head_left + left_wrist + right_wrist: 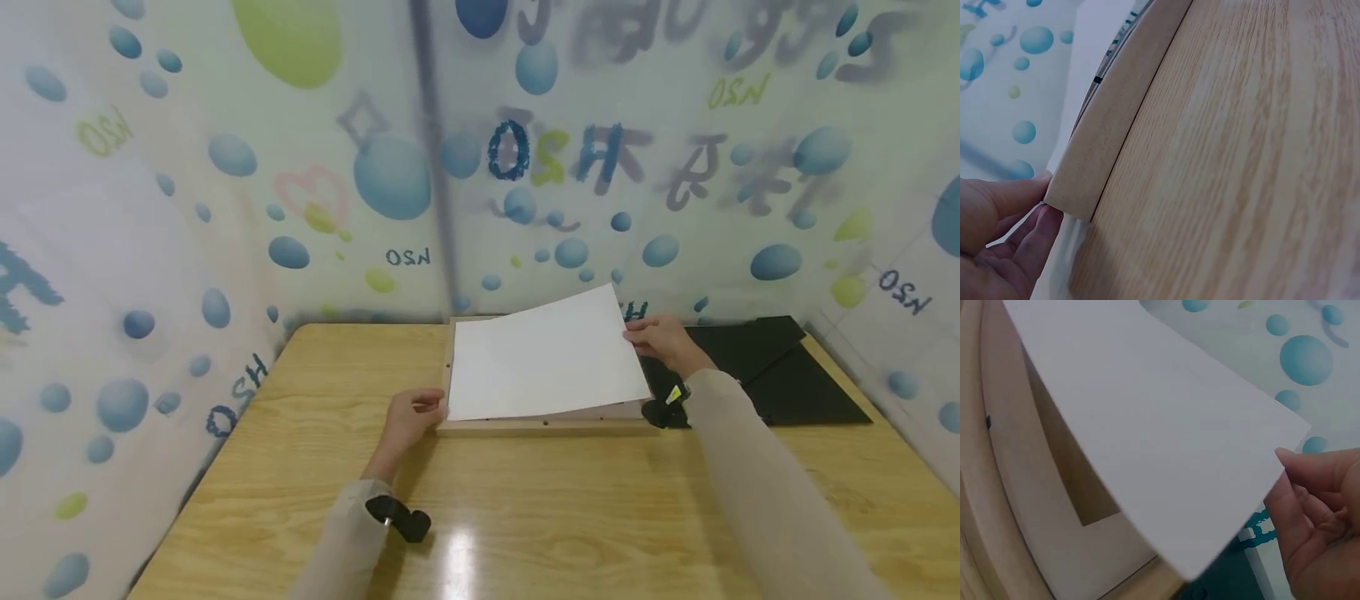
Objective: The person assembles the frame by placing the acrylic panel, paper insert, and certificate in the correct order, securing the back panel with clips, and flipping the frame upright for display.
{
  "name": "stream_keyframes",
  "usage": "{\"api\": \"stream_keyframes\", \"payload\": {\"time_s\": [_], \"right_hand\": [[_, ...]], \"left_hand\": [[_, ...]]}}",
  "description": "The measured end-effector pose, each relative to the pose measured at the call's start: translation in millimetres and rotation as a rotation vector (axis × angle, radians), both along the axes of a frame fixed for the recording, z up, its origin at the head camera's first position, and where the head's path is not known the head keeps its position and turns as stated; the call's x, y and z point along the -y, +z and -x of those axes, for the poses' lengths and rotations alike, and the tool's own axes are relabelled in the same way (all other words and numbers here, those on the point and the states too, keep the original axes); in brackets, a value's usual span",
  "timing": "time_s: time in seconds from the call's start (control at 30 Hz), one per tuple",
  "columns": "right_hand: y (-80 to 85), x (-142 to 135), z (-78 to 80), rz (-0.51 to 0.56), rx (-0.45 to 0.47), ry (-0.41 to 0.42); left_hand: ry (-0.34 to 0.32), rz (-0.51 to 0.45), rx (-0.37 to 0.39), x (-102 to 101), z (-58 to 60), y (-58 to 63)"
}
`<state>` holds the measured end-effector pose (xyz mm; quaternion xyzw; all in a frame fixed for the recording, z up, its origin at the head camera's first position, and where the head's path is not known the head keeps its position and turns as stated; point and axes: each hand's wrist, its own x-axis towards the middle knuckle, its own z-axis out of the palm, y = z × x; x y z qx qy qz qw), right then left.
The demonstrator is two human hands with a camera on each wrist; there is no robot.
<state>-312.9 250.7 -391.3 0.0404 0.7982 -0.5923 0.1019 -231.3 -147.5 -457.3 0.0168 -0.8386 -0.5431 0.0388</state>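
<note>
A plain white sheet (547, 358) lies over a light wooden picture frame (545, 427) at the back of the table, its right side raised and its left side low on the frame. My right hand (667, 340) pinches the sheet's right edge between thumb and fingers. At the frame's front left corner is my left hand (411, 417), thumb and fingertips gripping the corner beside the sheet. Beneath the lifted side, the right wrist view shows a pale mat (1019, 450) inside the frame, with a cut-out window bordering brown wood. Most of the frame's inside is hidden.
Right of the frame, a flat black panel (795, 383) with a folded-looking flap lies on the wooden table (525, 508). A patterned curtain wall (337, 167) with blue and green dots stands close behind and at both sides. Each wrist wears a black camera strap.
</note>
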Motion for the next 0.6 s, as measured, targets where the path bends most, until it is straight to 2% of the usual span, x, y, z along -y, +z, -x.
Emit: {"api": "stream_keyframes", "payload": {"time_s": [0.37,0.6], "right_hand": [[-17.6,1.1,-3.6,-0.016,0.01,-0.026],[-26.0,3.0,-3.8,-0.092,0.005,-0.05]], "left_hand": [[0.009,0.002,0.018,-0.9,-0.7,1.1],[0.011,0.013,0.024,-0.9,-1.1,1.0]]}}
